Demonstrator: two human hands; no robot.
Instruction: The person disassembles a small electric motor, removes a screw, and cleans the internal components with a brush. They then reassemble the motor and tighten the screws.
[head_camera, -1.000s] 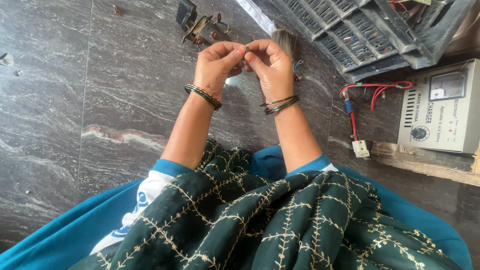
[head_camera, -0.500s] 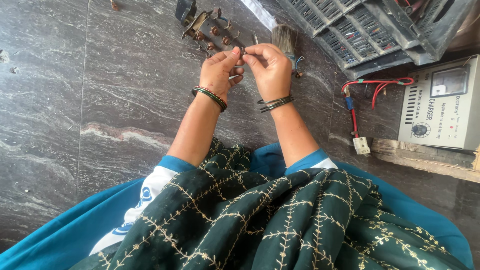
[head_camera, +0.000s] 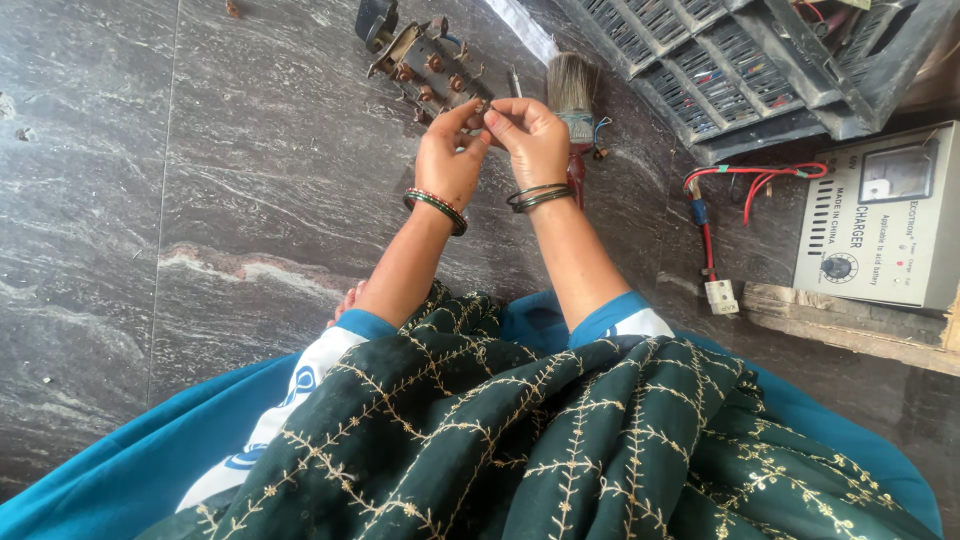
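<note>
We cannot make out the tiny part pinched between the left hand (head_camera: 450, 160) and right hand (head_camera: 530, 135); the grey crate (head_camera: 760, 60) and charger box (head_camera: 885, 230) run off the frame's edge

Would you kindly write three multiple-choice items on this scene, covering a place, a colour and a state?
1. The paintbrush lies:
A. beside the right hand
B. on the charger box
C. inside the dark crate

2. The cables at the charger box are:
A. green
B. red
C. yellow

3. The hands are:
A. flat on the floor
B. apart
C. fingertips together on something tiny

Answers: 1 A, it lies on the floor just past that hand. 2 B, red loops show. 3 C, left hand meets the right above the metal part.
</note>
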